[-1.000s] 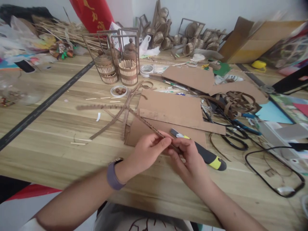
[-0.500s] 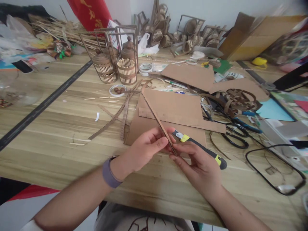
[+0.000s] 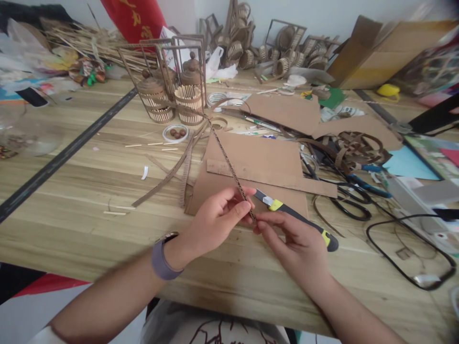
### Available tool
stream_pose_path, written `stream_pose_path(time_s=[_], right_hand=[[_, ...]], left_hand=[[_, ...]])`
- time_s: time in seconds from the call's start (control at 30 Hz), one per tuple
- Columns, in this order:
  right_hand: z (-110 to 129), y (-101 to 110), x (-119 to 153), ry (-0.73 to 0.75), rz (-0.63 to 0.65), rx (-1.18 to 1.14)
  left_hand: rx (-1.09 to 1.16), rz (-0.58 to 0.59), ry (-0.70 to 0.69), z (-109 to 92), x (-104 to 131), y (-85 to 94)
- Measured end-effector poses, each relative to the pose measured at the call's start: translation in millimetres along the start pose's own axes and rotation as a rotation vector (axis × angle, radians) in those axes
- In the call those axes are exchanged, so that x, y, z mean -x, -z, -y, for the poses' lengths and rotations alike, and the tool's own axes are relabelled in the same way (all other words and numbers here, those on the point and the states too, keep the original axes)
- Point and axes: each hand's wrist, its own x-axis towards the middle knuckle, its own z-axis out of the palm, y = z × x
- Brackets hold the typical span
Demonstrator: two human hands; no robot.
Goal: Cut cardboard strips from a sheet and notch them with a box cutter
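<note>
Nearest us, a purple band [image 3: 164, 262] circles our left wrist above the bare near part of the tabletop [image 3: 222, 291]. Our right hand [image 3: 297, 241] pinches the near end of a thin corrugated cardboard strip [image 3: 229, 163], thumb and forefinger brought together on it. Our left hand [image 3: 213, 220] grips the same strip a little farther along, thumb against it and the other fingers curled behind. From there we see the strip slant up and away, over the stacked cardboard sheets [image 3: 254, 153], its ridged edge towards us.

Just beyond our right hand lies a black-and-yellow cutter [image 3: 296, 216], its head near our left fingertips. Left of the sheets, loose brown strips [image 3: 186, 177] cross one another; to their right sits a tangle of brown bands [image 3: 353, 157].

Farther off, a white ring [image 3: 175, 142] surrounds several brown balls [image 3: 173, 132]. Behind it we have slatted baskets [image 3: 188, 98] standing upright in tall frames. Against the wall are a heap of small baskets [image 3: 234, 50], an open cardboard box [image 3: 401, 52] and a red banner [image 3: 143, 19].
</note>
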Motion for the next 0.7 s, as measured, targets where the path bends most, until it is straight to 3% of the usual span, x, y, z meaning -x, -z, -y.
stream_pose_path(time_s=[0.3,0.5,0.7], right_hand=[[-4.7,-3.4,0.7,-0.312,0.087,-0.241],[-4.8,-4.8,-1.8,-0.424,0.097,-0.345],[-4.2,-5.9,-4.5,-0.464,0.111,-0.398]], left_hand=[[-0.128,-0.039,-0.035,-0.5,0.8,-5.6],[-0.139,-0.064,-0.039,2.8,1.6,-5.2],[-0.269,-0.097,-0.129,5.3,3.1,-7.6]])
